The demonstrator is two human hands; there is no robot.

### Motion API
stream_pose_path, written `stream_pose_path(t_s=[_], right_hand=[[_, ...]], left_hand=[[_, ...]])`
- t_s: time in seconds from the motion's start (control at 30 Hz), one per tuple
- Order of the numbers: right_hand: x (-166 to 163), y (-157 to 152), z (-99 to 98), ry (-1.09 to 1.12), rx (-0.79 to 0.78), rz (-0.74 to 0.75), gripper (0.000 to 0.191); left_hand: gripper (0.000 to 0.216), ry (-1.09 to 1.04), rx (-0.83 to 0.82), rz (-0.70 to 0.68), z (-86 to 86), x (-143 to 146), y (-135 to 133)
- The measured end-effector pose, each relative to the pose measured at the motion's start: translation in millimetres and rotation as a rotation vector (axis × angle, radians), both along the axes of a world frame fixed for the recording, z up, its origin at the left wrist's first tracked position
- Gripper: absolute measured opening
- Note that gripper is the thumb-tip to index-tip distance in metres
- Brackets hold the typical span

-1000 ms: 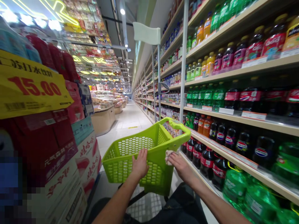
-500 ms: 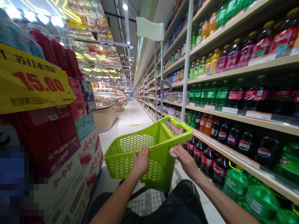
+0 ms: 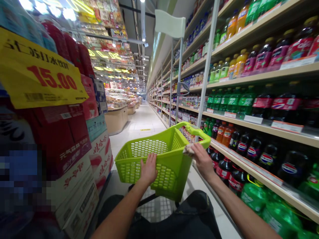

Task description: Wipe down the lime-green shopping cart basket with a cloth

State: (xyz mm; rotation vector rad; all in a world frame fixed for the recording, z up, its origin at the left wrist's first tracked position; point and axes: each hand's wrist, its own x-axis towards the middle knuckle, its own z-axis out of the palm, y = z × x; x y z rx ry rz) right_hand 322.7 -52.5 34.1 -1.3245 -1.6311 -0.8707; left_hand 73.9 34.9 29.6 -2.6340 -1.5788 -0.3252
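Note:
In front of my knees stands a lime-green shopping cart (image 3: 171, 172) with perforated basket sides and a looped handle. My left hand (image 3: 149, 168) lies against its near side, fingers stretched up to the rim and thumb apart. A crumpled whitish cloth (image 3: 188, 150), perhaps a wipe, is pinched in the fingers of my right hand (image 3: 203, 161). The cloth touches the cart's upper corner just below the handle. How the fingertips sit behind the cloth is hidden.
Shelves of drink bottles (image 3: 245, 142) line the right side, with large green bottles (image 3: 281, 212) at the bottom. Stacked drink cartons (image 3: 74, 132) with a yellow price sign (image 3: 50, 74) stand close on the left. A tiled aisle (image 3: 146, 124) runs ahead past display counters (image 3: 116, 120).
My right hand has moved up and onto the cart's corner, bringing the cloth against it below the handle. My left hand stays on the side. The view has shifted slightly.

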Motion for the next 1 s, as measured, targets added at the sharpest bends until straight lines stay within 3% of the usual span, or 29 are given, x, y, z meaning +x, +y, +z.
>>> stream_pose_path(t_s=[0.1, 0.27, 0.33, 0.5, 0.63, 0.7, 0.77, 0.87, 1.0], right_hand=[[-15.9, 27.4, 26.0, -0.002, -0.032, -0.091, 0.035], [-67.9, 61.7, 0.8, -0.275, -0.177, 0.061, 0.033], [-64.7, 62.4, 0.0, -0.291, -0.181, 0.048, 0.03], [-32.1, 56.5, 29.2, -0.183, -0.204, -0.153, 0.026], [-56.8, 61.2, 26.1, -0.27, -0.303, -0.143, 0.022], [-66.8, 60.0, 19.9, -0.352, -0.349, -0.11, 0.031], [-59.1, 54.8, 19.6, -0.461, -0.409, -0.088, 0.039], [-19.2, 45.1, 31.4, -0.557, -0.451, -0.07, 0.039], [16.8, 43.6, 39.0, -0.363, -0.307, -0.221, 0.037]], left_hand=[[0.074, -0.022, -0.021, 0.005, 0.4, -1.9, -1.1], [0.069, -0.043, -0.007, -0.013, 2.4, -10.5, 0.3], [0.068, -0.055, -0.012, 0.03, 1.7, -17.1, 3.0], [0.069, -0.083, -0.026, 0.055, -2.6, -27.2, 6.2], [0.069, -0.077, -0.014, 0.034, -6.5, -28.4, 3.8], [0.07, -0.067, 0.005, 0.009, -8.7, -29.7, 2.8], [0.071, -0.066, 0.024, 0.002, -11.1, -31.0, 2.3], [0.073, -0.073, 0.036, -0.008, -14.9, -30.1, 1.6], [0.073, -0.09, 0.036, -0.023, -19.2, -23.9, 0.4]])
